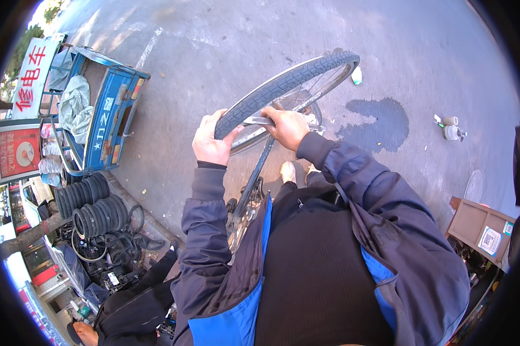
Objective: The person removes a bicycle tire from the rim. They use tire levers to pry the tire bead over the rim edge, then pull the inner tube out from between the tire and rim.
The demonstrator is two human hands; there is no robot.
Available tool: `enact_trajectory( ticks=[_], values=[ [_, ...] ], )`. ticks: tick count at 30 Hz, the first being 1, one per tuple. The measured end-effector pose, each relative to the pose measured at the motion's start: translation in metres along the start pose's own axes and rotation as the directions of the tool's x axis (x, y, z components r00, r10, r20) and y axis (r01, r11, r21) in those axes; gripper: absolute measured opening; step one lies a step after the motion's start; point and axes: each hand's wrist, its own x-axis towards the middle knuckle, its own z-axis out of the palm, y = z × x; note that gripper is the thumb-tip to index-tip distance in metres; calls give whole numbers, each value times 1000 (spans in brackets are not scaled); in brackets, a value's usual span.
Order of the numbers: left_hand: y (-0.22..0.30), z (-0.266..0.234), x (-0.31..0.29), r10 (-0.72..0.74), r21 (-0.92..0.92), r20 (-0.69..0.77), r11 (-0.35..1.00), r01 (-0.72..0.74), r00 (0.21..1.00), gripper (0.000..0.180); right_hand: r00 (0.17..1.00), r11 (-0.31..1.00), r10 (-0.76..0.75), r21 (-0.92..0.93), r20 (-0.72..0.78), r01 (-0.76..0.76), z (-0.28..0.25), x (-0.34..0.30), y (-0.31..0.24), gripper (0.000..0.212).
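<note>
Here, gripping bicycle tyre (pixel 283 82) with left hand (pixel 213 142); holding silvery tool (pixel 258 120) in closed right hand (pixel 290 128), just beside tyre, above grey pavement (pixel 208 72).

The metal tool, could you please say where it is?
In the head view, the metal tool is in the right hand, beside the tyre, right of the left hand.

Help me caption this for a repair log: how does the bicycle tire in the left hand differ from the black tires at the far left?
The bicycle tire looks greyer; the black tires look darker. The bicycle tire is on a spoked wheel, gripped by the left hand; the black tires are packed side by side in two rows, untouched. Both are ring-shaped.
</note>
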Motion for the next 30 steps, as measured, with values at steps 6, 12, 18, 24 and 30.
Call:
enact_trajectory(
  ticks=[6, 12, 18, 24, 30],
  values=[
    [3, -14, 4, 242, 191, 16, 952, -241, 970, 53, 979, 976, -199, -86, 35, 201, 7, -8, 5, 16],
    [-15, -27, -9, 33, 223, 81, 974, -50, 996, 52, 964, 984, -125, -96, 236, 151, -21, -53, 40, 19],
    [-43, -36, -24, 32, 257, 31, 966, -39, 999, 51, 993, 988, 88, -131, 82, -77, -75, -103, 65, 20],
    [-2, -56, -12, -23, 422, 161, 905, -48, 987, 89, 937, 948, 315, 106, -152, -301, -121, -160, 73, 21],
    [85, 3, 46, 220, 146, 201, 957, -252, 954, 84, 826, 818, 489, 476, -280, -322, -131, -148, 68, 18]
  ],
)
